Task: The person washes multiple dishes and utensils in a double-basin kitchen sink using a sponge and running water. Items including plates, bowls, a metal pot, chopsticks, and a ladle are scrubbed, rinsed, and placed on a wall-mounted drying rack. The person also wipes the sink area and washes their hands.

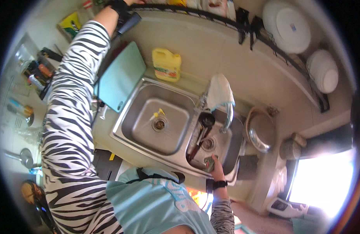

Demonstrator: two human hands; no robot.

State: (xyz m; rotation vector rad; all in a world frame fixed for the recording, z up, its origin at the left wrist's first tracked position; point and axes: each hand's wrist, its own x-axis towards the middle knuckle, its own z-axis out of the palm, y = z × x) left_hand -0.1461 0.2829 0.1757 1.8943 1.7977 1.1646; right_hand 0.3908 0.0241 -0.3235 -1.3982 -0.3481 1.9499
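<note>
My right hand [218, 169] holds a dark green scouring pad [209, 163] over the near edge of the right sink basin [228, 149]. In that basin lie a black ladle [207, 119] and other long-handled utensils. My left arm, in a zebra-striped sleeve, stretches up to the black wall rack [180, 9]; only part of my left hand [136, 1] shows at the top edge, so its grip is hidden. A yellow-and-clear pump dispenser top [157, 114] lies in the left sink basin [133, 117]. A white cloth [220, 91] hangs over the chrome faucet [229, 117].
A teal cutting board [121, 76] leans left of the sink, near a yellow plastic jug [167, 65]. A metal bowl [260, 130] stands at the sink's right. White plates [288, 29] sit on the rack, and knives and utensils [41, 71] stand at the far left.
</note>
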